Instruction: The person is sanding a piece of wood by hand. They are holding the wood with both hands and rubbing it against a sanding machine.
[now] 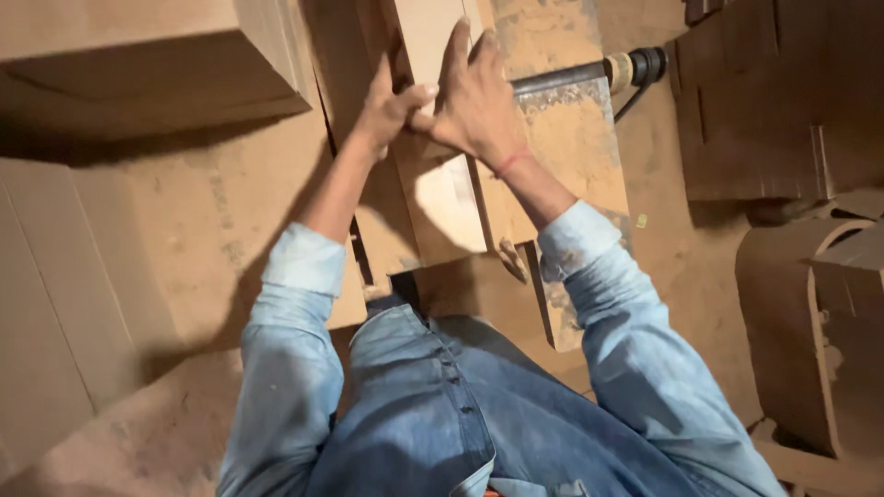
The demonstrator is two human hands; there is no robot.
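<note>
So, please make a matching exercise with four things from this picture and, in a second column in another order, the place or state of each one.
Things:
1. right hand
2. left hand
3. large brown cardboard box
4. dark metal rod with a taped end

Places or states:
A. top left corner of the view
B. lies across the dusty board, its end pointing right
C. fingers stretched flat on the long pale cardboard strip
D. fingers curled at the left edge of the strip, touching the other hand

Pairs: 1-C, 2-D, 3-A, 4-B
</note>
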